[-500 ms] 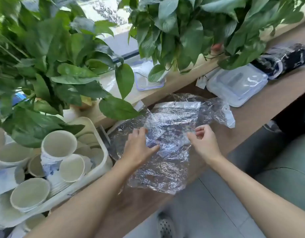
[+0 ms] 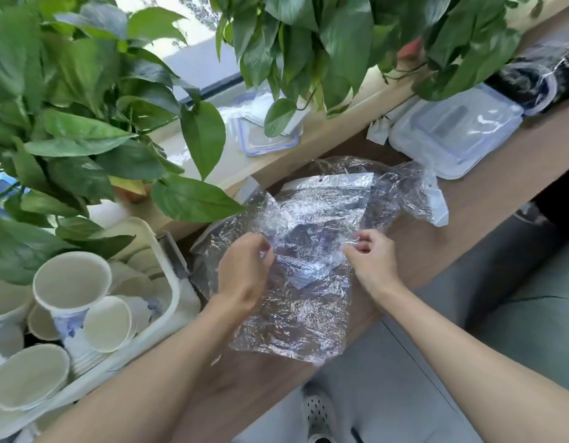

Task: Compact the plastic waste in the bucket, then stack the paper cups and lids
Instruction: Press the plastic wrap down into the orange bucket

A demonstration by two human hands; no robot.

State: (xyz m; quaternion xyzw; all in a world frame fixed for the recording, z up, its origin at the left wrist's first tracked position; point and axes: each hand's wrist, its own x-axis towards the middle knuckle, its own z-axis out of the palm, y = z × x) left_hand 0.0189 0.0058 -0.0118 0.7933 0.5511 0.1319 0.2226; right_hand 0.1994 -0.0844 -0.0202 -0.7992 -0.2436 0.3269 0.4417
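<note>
A crinkled clear plastic bag (image 2: 308, 238) lies spread on the wooden counter (image 2: 468, 199), on top of other clear plastic sheets. My left hand (image 2: 244, 273) pinches a lifted fold of it on the left. My right hand (image 2: 372, 257) pinches the fold's other edge on the right. The raised flap stands between the two hands. At the left, a white tray (image 2: 168, 282) holds several paper cups (image 2: 72, 282), some upright and some lying on their sides. No bucket shows in the head view.
Leafy green plants (image 2: 85, 123) overhang the tray and the counter's back edge. Clear lidded boxes (image 2: 452, 132) sit at the right, beside a dark wrapped bundle (image 2: 539, 78). A lid (image 2: 267, 142) lies on the pale ledge. Below the counter edge are my knees and a shoe (image 2: 318, 410).
Both hands went from lying on the plastic to pinching it, and a fold of the bag has lifted between them.
</note>
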